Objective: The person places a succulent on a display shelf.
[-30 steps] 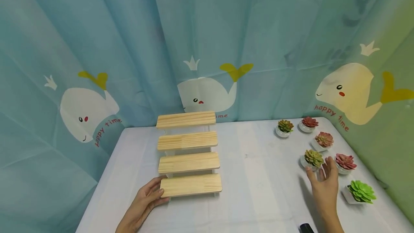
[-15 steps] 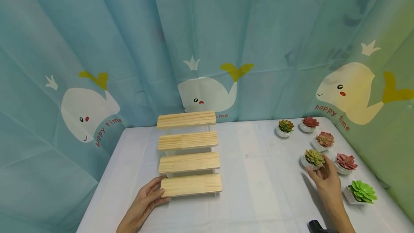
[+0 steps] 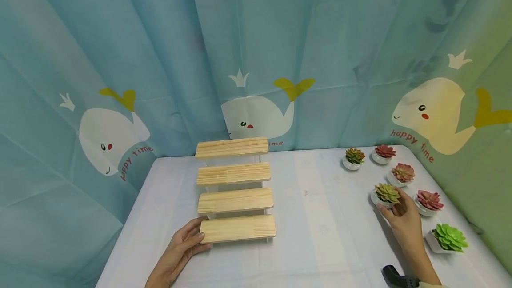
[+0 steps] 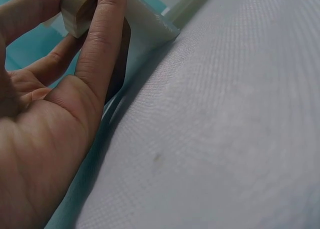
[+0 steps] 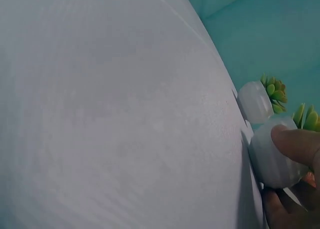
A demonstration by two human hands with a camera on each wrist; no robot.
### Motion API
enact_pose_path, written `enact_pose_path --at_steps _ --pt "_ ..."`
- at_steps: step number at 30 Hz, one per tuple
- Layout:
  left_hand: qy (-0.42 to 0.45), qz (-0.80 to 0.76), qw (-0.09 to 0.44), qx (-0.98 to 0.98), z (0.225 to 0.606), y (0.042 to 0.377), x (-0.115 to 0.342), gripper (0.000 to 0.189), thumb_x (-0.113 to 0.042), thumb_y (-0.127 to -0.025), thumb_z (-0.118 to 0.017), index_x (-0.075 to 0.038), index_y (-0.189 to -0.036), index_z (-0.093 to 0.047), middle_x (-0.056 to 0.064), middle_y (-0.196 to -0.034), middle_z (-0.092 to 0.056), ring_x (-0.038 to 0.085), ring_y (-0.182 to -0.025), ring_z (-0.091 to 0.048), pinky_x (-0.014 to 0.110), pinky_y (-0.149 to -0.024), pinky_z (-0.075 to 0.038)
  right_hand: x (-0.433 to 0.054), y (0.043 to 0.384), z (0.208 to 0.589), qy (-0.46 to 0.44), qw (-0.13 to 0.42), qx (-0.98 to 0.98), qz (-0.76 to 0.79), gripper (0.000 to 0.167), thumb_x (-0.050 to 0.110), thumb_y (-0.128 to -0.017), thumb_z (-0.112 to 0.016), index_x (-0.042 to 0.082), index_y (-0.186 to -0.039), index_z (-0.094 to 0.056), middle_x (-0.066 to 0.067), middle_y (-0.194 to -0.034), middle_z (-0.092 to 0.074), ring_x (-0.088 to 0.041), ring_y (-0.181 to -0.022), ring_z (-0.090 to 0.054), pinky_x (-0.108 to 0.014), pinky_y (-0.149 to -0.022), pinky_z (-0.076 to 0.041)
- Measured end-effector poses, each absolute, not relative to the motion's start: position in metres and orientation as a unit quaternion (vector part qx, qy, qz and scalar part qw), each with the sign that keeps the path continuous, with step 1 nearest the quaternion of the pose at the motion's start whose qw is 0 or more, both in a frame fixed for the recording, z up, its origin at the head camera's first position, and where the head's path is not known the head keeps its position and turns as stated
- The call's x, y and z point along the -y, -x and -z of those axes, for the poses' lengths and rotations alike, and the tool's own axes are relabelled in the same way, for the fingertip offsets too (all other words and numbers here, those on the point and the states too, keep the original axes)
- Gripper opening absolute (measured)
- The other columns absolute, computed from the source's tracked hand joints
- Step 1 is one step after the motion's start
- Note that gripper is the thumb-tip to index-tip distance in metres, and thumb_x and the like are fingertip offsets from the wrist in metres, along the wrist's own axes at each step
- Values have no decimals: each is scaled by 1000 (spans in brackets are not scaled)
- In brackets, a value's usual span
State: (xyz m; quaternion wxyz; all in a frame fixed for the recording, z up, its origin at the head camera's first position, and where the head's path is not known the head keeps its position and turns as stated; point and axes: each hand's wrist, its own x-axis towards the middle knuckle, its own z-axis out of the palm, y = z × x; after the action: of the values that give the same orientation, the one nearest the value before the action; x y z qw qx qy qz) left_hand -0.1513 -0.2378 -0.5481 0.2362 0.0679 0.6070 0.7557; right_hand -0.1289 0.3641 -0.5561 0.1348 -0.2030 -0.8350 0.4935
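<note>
Yellow-green succulent point(image 3: 386, 194), at the right of the table point(image 3: 320, 234), is newly gripped by our right hand point(image 3: 406, 218), so we judge it secured, while our left hand point(image 3: 182, 241) holds the front shelf point(image 3: 241, 229)

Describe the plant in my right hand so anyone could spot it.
On the white table, right of the tiered wooden stand, sits a cluster of potted succulents. The yellow-green plant is the only one your right hand holds.

Right fingers point(image 3: 406, 199) now grip the yellow-green succulent point(image 3: 386, 194).
</note>
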Motion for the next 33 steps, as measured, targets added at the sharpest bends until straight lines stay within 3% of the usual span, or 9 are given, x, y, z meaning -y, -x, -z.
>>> enact_pose_path --at_steps 5,9,11,13,19,23,26,29,33 --pt "-83 -758 241 -601 548 152 238 52 -7 -110 -49 0 -158 -30 2 -151 -38 10 -128 -57 33 -103 -60 -368 133 557 148 136 850 -488 85 20 -97 -77 4 -164 -28 -21 -151 -48 22 -110 -41 8 -87 -39" --pt "-87 -758 247 -598 548 153 236 56 -6 -110 -48 5 -159 -25 8 -152 -42 11 -126 -60 33 -104 -60 -368 136 554 66 133 846 -512 81 12 -96 -77 3 -162 -31 18 -136 -52 27 -110 -42 6 -89 -43" --pt "-85 -756 248 -599 548 153 236 58 -7 -110 -48 6 -160 -22 16 -161 -29 8 -128 -58 33 -104 -60 -366 138 551 26 131 840 -527 77 6 -95 -76 3 -159 -34 34 -128 -48 27 -112 -46 4 -90 -45" --pt "-79 -754 248 -604 548 153 237 59 -9 -110 -49 6 -160 -22 21 -164 -18 6 -128 -58 34 -103 -60 -363 142 548 -12 126 834 -536 73 2 -95 -75 2 -157 -37 39 -127 -49 25 -114 -49 3 -90 -46" --pt "-68 -743 252 -616 550 153 238 62 -10 -111 -49 6 -162 -18 10 -157 -40 7 -127 -60 35 -104 -60 -353 151 538 -89 118 827 -542 68 -7 -92 -74 -9 -151 -39 34 -132 -52 20 -117 -52 1 -95 -46" --pt "-58 -746 266 -608 549 155 239 65 -11 -111 -50 5 -163 -16 29 -169 -10 -2 -127 -57 33 -106 -59 -343 160 528 -104 90 826 -546 69 -2 -94 -75 -8 -152 -40 31 -134 -51 21 -120 -50 2 -99 -43" --pt "-56 -749 268 -604 549 153 240 66 -12 -111 -49 5 -163 -14 31 -170 9 -4 -127 -56 32 -106 -59 -333 170 517 -118 64 821 -555 71 3 -94 -76 -6 -154 -39 29 -136 -51 20 -123 -51 1 -101 -43" --pt "-50 -750 260 -606 548 152 239 65 -11 -110 -49 5 -163 -15 31 -170 6 0 -127 -57 32 -104 -60 -321 182 504 -134 34 814 -563 73 5 -94 -77 -3 -156 -39 24 -141 -52 19 -126 -51 -1 -103 -44" --pt "-36 -752 257 -607 549 152 237 63 -13 -110 -52 4 -162 -21 27 -170 -1 3 -126 -57 33 -104 -60 -304 196 482 -146 -11 812 -565 76 12 -93 -79 5 -158 -39 2 -155 -48 18 -129 -48 -4 -104 -45"
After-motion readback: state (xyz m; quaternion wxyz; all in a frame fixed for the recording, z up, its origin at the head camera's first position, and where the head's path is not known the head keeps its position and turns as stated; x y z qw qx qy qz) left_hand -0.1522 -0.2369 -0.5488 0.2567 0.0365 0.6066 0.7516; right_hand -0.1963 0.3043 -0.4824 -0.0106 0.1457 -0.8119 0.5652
